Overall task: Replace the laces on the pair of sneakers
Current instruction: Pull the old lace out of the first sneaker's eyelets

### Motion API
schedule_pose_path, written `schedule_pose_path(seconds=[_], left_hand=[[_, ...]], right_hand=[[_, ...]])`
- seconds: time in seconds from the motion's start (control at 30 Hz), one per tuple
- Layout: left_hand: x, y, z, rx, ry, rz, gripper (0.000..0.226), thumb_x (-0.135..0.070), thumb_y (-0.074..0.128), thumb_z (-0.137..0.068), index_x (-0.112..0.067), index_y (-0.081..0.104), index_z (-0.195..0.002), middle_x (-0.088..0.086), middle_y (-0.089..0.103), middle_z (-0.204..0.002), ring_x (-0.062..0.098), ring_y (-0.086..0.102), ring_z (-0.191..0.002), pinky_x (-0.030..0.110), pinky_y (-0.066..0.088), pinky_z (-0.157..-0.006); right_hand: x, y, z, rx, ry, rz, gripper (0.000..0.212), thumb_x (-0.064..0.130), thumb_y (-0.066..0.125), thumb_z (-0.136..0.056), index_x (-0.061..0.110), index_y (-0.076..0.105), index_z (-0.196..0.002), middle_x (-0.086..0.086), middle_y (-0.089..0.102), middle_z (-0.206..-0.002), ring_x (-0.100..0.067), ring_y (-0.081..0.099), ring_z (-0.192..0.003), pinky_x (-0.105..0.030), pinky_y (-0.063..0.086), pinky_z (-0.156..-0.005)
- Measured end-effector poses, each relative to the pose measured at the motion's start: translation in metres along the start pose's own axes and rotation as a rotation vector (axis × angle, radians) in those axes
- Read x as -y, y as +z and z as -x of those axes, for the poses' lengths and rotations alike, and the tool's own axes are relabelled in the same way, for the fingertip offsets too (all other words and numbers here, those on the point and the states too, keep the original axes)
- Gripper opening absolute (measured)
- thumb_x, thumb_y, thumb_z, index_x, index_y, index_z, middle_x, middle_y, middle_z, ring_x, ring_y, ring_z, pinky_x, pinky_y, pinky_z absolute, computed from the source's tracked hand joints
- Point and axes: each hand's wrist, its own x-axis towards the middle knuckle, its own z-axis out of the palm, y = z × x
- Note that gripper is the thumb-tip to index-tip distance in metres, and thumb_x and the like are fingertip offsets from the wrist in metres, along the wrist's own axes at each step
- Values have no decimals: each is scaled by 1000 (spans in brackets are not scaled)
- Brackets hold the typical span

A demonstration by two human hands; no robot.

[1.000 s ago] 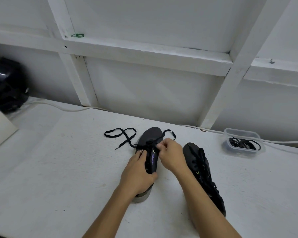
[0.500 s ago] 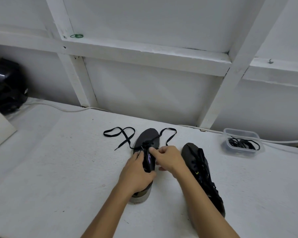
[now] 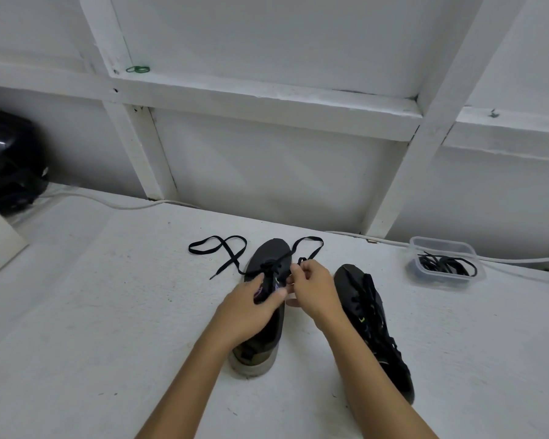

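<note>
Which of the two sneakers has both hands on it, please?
The left sneaker, its lace trailing onto the table; the right sneaker lies untouched.

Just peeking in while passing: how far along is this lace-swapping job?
Early to midway, I'd guess. The left sneaker has a black lace partly threaded, its ends loose on the table. The right hand pinches it while the left hand steadies the shoe. The right sneaker lies laced and untouched; more laces sit in the container.
</note>
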Motion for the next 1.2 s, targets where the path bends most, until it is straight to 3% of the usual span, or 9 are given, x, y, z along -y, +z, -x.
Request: schedule_pose_path(seconds=[0.1,0.2,0.27,0.47,0.73,0.83,0.97,1.07,1.2], left_hand=[[0,-13,-16,-68,21,-39,35,-47,53,-97,-38,63,-129,-11,63,-128,9,57,-119,22,38,-92],[-1,-18,-28,-67,54,-63,21,-33,63,-93,-35,74,-111,-17,69,-107,-7,56,-88,10,38,-77],[-2,-19,-35,-43,62,-67,17,-31,69,-89,-35,77,-103,-22,69,-94,-14,55,-81,3,36,-71],[-4,-20,-46,-10,100,-142,14,-27,71,-87,-38,72,-78,-16,68,-78,-1,64,-77,8,40,-63],[5,-11,-48,-61,214,-188,18,-24,62,-96,-33,62,-80,-9,53,-93,5,54,-86,16,36,-71],[3,-9,-48,-84,229,-194,17,-22,63,-95,-30,63,-81,-8,55,-95,10,56,-90,22,39,-80],[5,-7,-46,-137,188,-64,5,-24,71,-91,-28,71,-87,-12,64,-91,-2,60,-81,7,39,-70],[10,-9,-44,-202,122,59,3,-25,72,-89,-27,70,-88,-13,67,-83,-11,58,-72,3,41,-62],[25,-10,-41,-290,5,87,5,-25,66,-93,-25,71,-91,-12,68,-88,-4,60,-80,6,37,-63]], right_hand=[[0,-3,0,41,45,-65,23,22,50,-105,3,61,-97,-6,67,-83,-12,67,-65,-25,57,-55],[-2,-3,1,49,74,-95,22,21,48,-106,4,60,-98,-8,70,-85,-16,69,-69,-26,58,-57],[-2,-1,2,42,112,-168,21,19,45,-107,4,58,-100,-10,72,-84,-17,71,-67,-27,58,-57],[-4,0,3,74,120,-208,22,21,46,-107,6,60,-99,-10,75,-86,-15,71,-67,-26,58,-59],[-6,-5,7,185,-7,-87,8,15,70,-95,11,74,-89,-8,76,-90,-22,75,-85,-23,58,-67],[-3,-4,8,188,3,-80,10,12,66,-97,13,73,-89,-10,75,-92,-23,75,-82,-22,58,-64],[0,-1,7,158,38,-13,17,18,53,-105,9,65,-97,-13,73,-92,-25,72,-78,-31,63,-67],[5,0,7,49,88,-152,18,20,45,-108,10,58,-101,-6,71,-84,-15,66,-66,-25,58,-56],[4,-6,11,-36,125,-83,22,34,50,-105,19,65,-103,-2,75,-90,-14,72,-78,-30,62,-64]])
